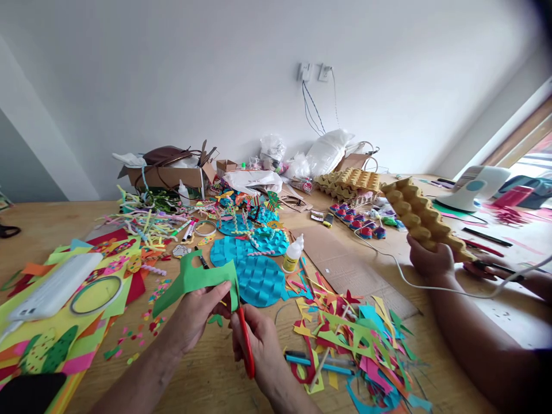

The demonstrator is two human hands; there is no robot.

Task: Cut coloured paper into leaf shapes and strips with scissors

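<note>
Near the front middle of the table, my left hand (196,316) pinches a sheet of green paper (196,279) with cut-out edges, held up off the wood. My right hand (261,339) is wrapped around red-handled scissors (245,345). Their blades point away from me and meet the paper's right edge, partly hidden by it. Just behind the paper lie blue discs of woven-looking paper (261,280). A glue bottle (293,255) with a white nozzle stands upright to their right.
Colored paper scraps (357,339) heap at right front. A co-worker's hand (431,261) holds an egg tray (425,221) at right, a white cable (399,267) crossing nearby. Colored sheets (92,333), a white power bank (56,287) and a tape ring (95,295) lie left. Cardboard (345,267) lies right of the glue.
</note>
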